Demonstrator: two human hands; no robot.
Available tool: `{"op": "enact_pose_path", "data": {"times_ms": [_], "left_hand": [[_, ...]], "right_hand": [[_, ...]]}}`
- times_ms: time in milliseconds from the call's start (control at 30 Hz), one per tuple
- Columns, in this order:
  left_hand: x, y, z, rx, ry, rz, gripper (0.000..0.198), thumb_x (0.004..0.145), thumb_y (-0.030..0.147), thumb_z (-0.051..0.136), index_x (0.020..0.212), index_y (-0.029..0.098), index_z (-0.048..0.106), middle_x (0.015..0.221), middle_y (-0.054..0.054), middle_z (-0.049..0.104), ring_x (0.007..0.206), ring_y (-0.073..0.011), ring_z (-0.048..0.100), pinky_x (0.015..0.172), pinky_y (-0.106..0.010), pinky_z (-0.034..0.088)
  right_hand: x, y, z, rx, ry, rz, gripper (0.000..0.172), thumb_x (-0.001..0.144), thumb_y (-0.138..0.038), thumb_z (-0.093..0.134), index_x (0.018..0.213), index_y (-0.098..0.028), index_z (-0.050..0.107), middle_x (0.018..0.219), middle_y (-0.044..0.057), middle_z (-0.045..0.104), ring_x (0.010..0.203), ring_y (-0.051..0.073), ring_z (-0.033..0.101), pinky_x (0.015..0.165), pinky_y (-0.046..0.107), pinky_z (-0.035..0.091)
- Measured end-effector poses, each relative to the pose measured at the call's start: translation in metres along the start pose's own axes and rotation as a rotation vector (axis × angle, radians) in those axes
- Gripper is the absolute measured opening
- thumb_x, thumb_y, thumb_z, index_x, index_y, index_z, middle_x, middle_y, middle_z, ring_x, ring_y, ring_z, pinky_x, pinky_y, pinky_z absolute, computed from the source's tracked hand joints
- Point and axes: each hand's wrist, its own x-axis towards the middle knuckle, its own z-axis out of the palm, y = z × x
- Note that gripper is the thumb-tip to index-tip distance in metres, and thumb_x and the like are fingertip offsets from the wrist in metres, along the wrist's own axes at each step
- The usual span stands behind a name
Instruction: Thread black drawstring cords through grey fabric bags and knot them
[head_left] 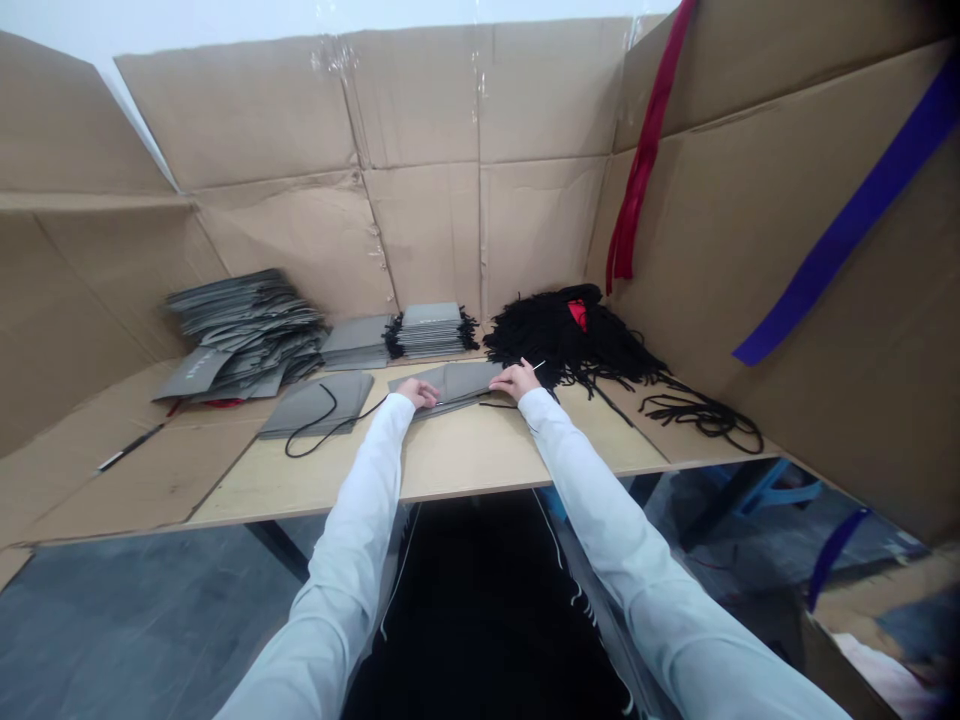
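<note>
My left hand [418, 392] is closed at the left end of a flat grey paper bag [465, 380] lying on the table. A small pale tip shows by its fingertips, too small to name. My right hand [515, 381] pinches at the bag's right edge, and a thin white stick [538, 366] pokes out from between its fingers. A black cord [300, 453] loops over a low stack of grey bags [322, 402] and runs toward my left wrist. Another bit of black cord [495, 404] lies under my right hand.
Behind my hands stand a stack of grey bags with black cords [429, 330] and a heap of black cords [570, 335]. A tall grey pile [247, 325] leans at left, near a pen [131, 447]. Cardboard walls [420, 100] enclose the table; red [649, 150] and purple ribbons [847, 220] hang right.
</note>
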Motion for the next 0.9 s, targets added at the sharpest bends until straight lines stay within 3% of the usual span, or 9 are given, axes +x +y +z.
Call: {"op": "enact_pose_path", "data": {"times_ms": [133, 400, 467, 533, 600, 667, 767, 833, 900], "left_hand": [[0.002, -0.006, -0.002, -0.038, 0.018, 0.015, 0.019, 0.046, 0.009, 0.065, 0.064, 0.013, 0.062, 0.054, -0.003, 0.061, 0.058, -0.015, 0.057, 0.063, -0.027, 0.044], [0.005, -0.002, -0.007, -0.077, 0.252, 0.087, 0.018, 0.053, 0.009, 0.059, 0.07, 0.014, 0.063, 0.064, -0.003, 0.062, 0.062, -0.0151, 0.055, 0.068, -0.028, 0.042], [-0.003, 0.003, -0.016, -0.066, 0.454, 0.04, 0.018, 0.061, 0.012, 0.053, 0.076, 0.014, 0.062, 0.074, -0.006, 0.062, 0.072, -0.0177, 0.055, 0.073, -0.031, 0.041], [-0.014, 0.006, -0.028, 0.025, 0.788, -0.096, 0.021, 0.065, 0.013, 0.047, 0.081, 0.013, 0.061, 0.082, -0.009, 0.06, 0.085, -0.0219, 0.053, 0.08, -0.036, 0.037], [-0.027, 0.003, -0.037, 0.186, 1.124, -0.23, 0.025, 0.066, 0.014, 0.046, 0.088, 0.013, 0.057, 0.101, -0.014, 0.053, 0.103, -0.0269, 0.041, 0.088, -0.043, 0.028], [-0.037, -0.008, -0.044, 0.321, 1.322, -0.311, 0.034, 0.065, 0.016, 0.048, 0.099, 0.012, 0.051, 0.12, -0.017, 0.037, 0.115, -0.0297, 0.026, 0.092, -0.046, 0.02], [-0.043, -0.03, -0.05, 0.405, 1.314, -0.504, 0.047, 0.064, 0.023, 0.052, 0.107, 0.006, 0.043, 0.125, -0.023, 0.028, 0.118, -0.0336, 0.019, 0.092, -0.05, 0.014], [-0.042, -0.044, -0.054, 0.375, 1.15, -0.656, 0.044, 0.062, 0.026, 0.055, 0.101, 0.004, 0.048, 0.118, -0.026, 0.036, 0.115, -0.0355, 0.025, 0.089, -0.051, 0.017], [-0.04, -0.055, -0.06, 0.351, 1.002, -0.686, 0.032, 0.062, 0.023, 0.055, 0.09, 0.007, 0.054, 0.106, -0.024, 0.048, 0.109, -0.0342, 0.034, 0.086, -0.048, 0.024]], "right_hand": [[0.001, 0.002, 0.002, 0.015, 0.02, 0.003, 0.01, 0.068, -0.035, 0.057, 0.069, -0.031, 0.065, 0.08, -0.004, 0.065, 0.086, 0.015, 0.055, 0.096, 0.044, 0.007], [0.002, 0.006, 0.003, 0.094, 0.107, 0.088, 0.01, 0.067, -0.036, 0.058, 0.069, -0.03, 0.065, 0.079, -0.005, 0.065, 0.085, 0.014, 0.055, 0.097, 0.041, 0.011], [0.002, 0.004, 0.001, 0.108, 0.108, 0.104, 0.01, 0.066, -0.035, 0.058, 0.069, -0.029, 0.065, 0.08, -0.005, 0.065, 0.085, 0.015, 0.055, 0.097, 0.041, 0.012], [0.001, 0.002, -0.001, 0.12, 0.103, 0.125, 0.009, 0.066, -0.034, 0.059, 0.069, -0.028, 0.066, 0.081, -0.004, 0.065, 0.085, 0.015, 0.055, 0.097, 0.042, 0.013], [0.001, -0.001, -0.004, 0.129, 0.103, 0.139, 0.01, 0.066, -0.033, 0.059, 0.07, -0.028, 0.066, 0.081, -0.004, 0.065, 0.086, 0.016, 0.056, 0.097, 0.042, 0.014], [-0.001, -0.004, -0.006, 0.131, 0.11, 0.141, 0.011, 0.066, -0.033, 0.059, 0.071, -0.027, 0.066, 0.082, -0.003, 0.065, 0.086, 0.017, 0.056, 0.097, 0.04, 0.017], [-0.003, -0.005, -0.009, 0.143, 0.128, 0.144, 0.013, 0.066, -0.035, 0.058, 0.073, -0.027, 0.066, 0.082, -0.002, 0.065, 0.086, 0.017, 0.056, 0.095, 0.036, 0.024], [-0.003, -0.006, -0.01, 0.158, 0.135, 0.149, 0.014, 0.066, -0.035, 0.058, 0.074, -0.027, 0.067, 0.081, -0.002, 0.065, 0.087, 0.018, 0.056, 0.092, 0.033, 0.029], [-0.004, -0.006, -0.01, 0.167, 0.134, 0.152, 0.015, 0.066, -0.035, 0.058, 0.074, -0.026, 0.067, 0.081, -0.002, 0.065, 0.088, 0.018, 0.056, 0.089, 0.031, 0.033]]}}
